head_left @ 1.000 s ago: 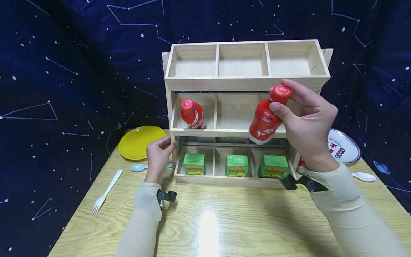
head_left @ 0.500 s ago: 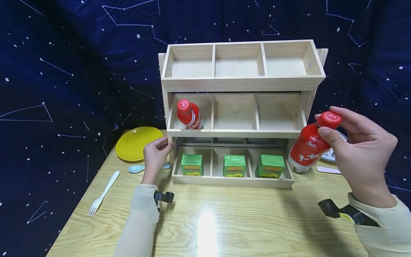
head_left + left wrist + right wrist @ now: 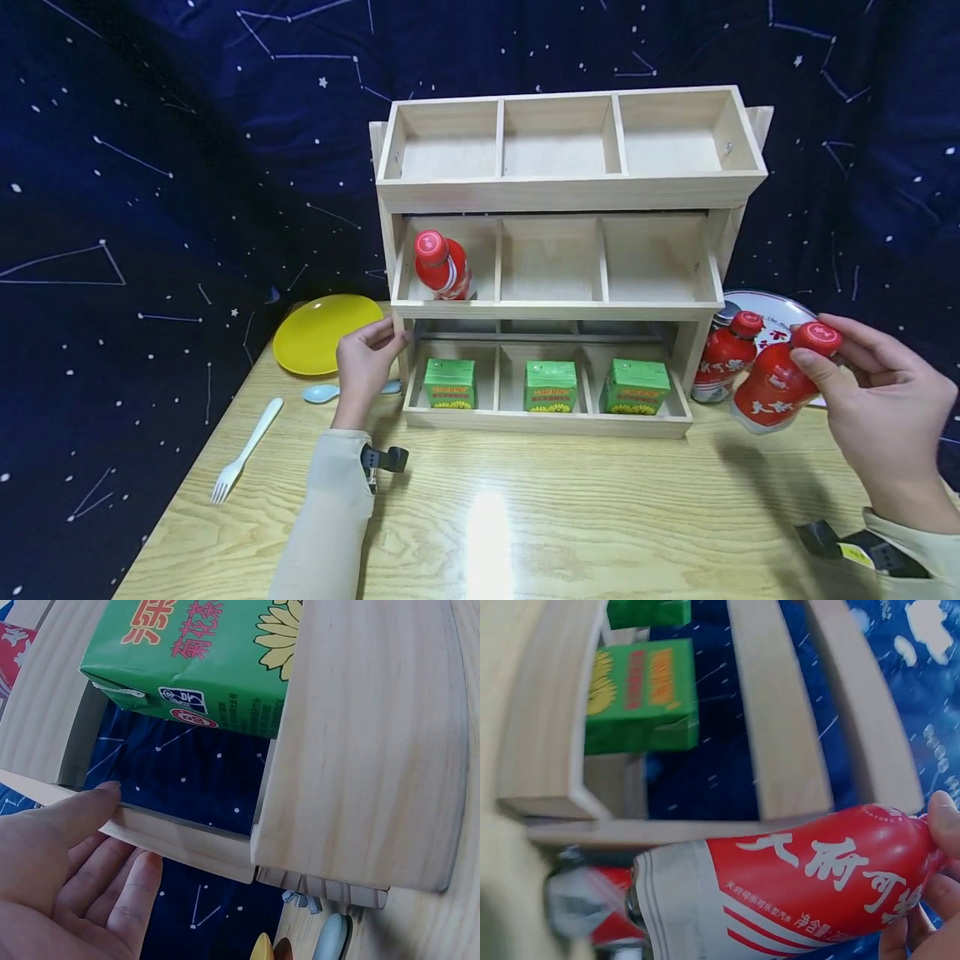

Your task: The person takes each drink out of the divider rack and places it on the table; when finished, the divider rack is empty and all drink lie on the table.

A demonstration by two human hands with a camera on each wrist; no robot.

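Now my right hand (image 3: 885, 408), pinching a red bottle (image 3: 772, 385), has swung from the front of the rack (image 3: 570, 195) to its four o'clock; just one lone bottle (image 3: 450, 273) occupies the middle shelf (image 3: 558, 311). My left hand (image 3: 366, 354) grips the rack at eight.

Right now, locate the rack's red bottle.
In the head view, the red bottle sits in the left compartment of the middle tier, above the left green carton.

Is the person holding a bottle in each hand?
No, only the right hand holds a red bottle, while the left hand grips the side of the wooden rack.
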